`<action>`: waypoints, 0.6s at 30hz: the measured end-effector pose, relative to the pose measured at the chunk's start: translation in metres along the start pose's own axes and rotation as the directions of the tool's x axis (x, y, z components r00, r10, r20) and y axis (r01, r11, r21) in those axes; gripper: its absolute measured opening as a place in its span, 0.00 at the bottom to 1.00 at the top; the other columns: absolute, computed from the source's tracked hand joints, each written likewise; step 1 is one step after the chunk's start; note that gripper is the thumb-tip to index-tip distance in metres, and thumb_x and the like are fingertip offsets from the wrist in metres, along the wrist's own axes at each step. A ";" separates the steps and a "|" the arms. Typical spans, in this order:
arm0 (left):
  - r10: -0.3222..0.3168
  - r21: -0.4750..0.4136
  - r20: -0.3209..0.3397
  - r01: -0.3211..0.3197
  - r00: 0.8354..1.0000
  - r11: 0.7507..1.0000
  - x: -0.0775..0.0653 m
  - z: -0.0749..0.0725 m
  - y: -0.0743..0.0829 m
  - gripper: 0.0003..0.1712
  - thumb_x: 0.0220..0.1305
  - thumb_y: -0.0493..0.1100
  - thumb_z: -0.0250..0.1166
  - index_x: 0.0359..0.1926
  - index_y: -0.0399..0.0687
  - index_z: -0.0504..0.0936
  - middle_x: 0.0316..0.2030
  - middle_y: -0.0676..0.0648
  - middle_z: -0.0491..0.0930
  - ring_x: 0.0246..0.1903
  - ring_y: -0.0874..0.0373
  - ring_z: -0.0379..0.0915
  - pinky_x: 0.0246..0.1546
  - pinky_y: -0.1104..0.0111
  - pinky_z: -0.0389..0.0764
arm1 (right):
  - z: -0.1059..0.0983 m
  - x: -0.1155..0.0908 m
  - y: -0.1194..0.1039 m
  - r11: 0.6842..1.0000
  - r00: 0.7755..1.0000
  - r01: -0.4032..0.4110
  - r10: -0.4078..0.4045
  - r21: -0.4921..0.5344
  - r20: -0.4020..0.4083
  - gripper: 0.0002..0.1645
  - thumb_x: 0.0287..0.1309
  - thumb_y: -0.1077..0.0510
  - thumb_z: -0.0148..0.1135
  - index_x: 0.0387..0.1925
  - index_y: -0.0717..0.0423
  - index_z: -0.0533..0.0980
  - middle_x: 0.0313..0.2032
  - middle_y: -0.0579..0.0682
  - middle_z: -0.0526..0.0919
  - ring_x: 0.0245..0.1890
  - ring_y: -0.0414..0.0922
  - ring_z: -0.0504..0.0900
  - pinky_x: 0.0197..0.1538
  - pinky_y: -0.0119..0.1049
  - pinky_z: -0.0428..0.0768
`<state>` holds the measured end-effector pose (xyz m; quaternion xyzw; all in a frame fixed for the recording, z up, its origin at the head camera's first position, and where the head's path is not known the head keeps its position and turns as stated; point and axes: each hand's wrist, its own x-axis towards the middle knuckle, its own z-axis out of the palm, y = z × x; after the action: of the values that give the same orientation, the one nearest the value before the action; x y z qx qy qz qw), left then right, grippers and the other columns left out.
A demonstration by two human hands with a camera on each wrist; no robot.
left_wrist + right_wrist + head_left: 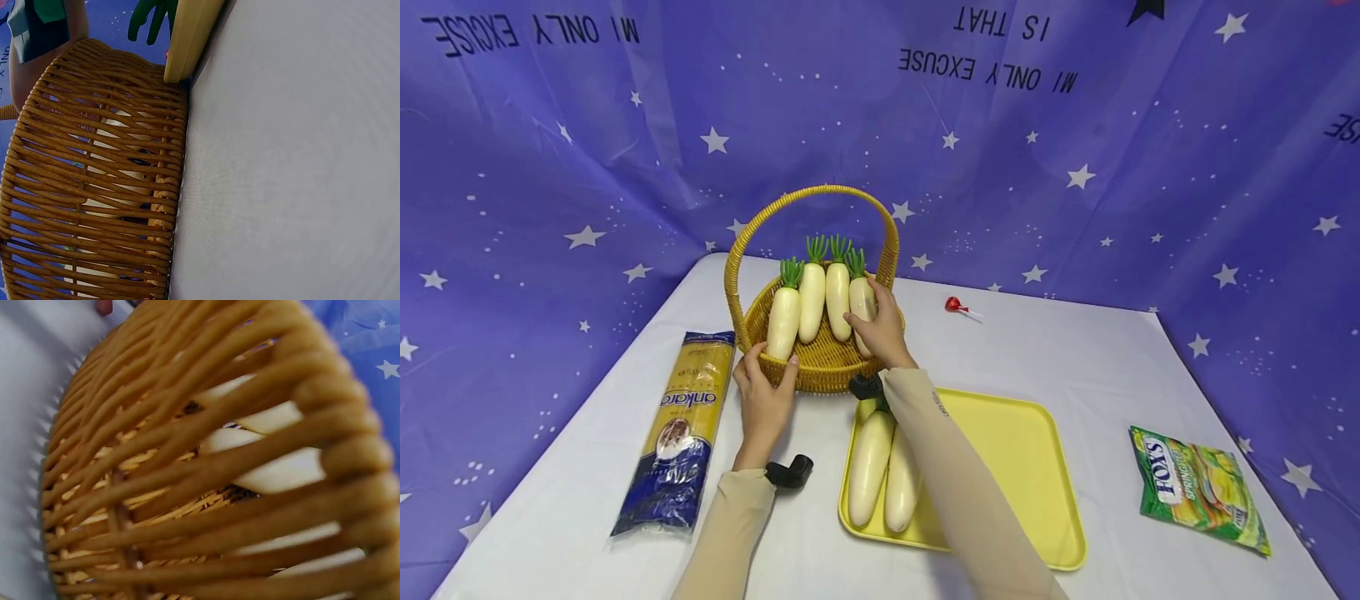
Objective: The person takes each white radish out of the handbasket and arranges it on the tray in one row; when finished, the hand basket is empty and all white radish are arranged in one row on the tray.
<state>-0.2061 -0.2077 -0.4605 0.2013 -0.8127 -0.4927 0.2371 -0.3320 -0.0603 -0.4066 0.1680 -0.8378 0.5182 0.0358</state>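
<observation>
A wicker basket (825, 379) with a tall arched handle stands at the back of the table, its woven side filling both wrist views. Several white radishes (812, 304) with green tops lean side by side in it. My right hand (886, 329) reaches over the near rim and holds the rightmost radish (862, 298) between thumb and fingers. At the front left, my left hand (765, 406) grips the basket's rim. Nearer me, two white radishes (871, 471) lie on the left part of a yellow tray (1015, 467), partly covered by my right forearm.
A blue and yellow pasta packet (681, 433) lies left of the basket. A red lollipop (955, 305) is at the back right, and a green candy bag (1198, 487) lies at the far right. A purple star-printed cloth (1000, 183) hangs behind the table.
</observation>
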 end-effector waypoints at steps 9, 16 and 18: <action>0.009 0.002 -0.011 -0.009 1.000 1.000 0.000 -0.001 0.000 0.35 0.58 0.62 0.56 0.62 0.59 0.55 0.63 0.35 0.49 0.57 0.35 0.58 0.54 0.46 0.62 | 0.005 0.001 -0.003 0.987 0.993 -0.095 0.102 -0.127 0.056 0.49 0.51 0.54 0.64 0.69 0.49 0.47 0.66 0.61 0.52 0.66 0.56 0.53 0.61 0.53 0.64; 0.016 0.000 -0.010 -0.016 1.000 1.000 -0.001 -0.001 0.001 0.35 0.58 0.61 0.56 0.62 0.58 0.56 0.63 0.35 0.49 0.57 0.35 0.57 0.55 0.45 0.62 | 0.007 0.003 -0.006 0.956 0.967 -0.202 0.229 -0.213 0.109 0.53 0.49 0.54 0.65 0.69 0.37 0.44 0.63 0.64 0.53 0.59 0.60 0.63 0.49 0.51 0.72; 0.018 0.002 -0.010 -0.018 1.000 1.000 -0.001 -0.001 0.001 0.35 0.58 0.61 0.56 0.62 0.58 0.56 0.63 0.35 0.49 0.57 0.35 0.57 0.54 0.45 0.62 | 0.008 0.004 -0.007 0.951 0.960 -0.221 0.251 -0.216 0.125 0.53 0.49 0.54 0.65 0.69 0.34 0.44 0.63 0.65 0.51 0.58 0.61 0.64 0.47 0.49 0.73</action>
<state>-0.2049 -0.2073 -0.4590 0.1967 -0.8137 -0.4889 0.2453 -0.3331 -0.0709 -0.4033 0.1006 -0.9001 0.4176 -0.0732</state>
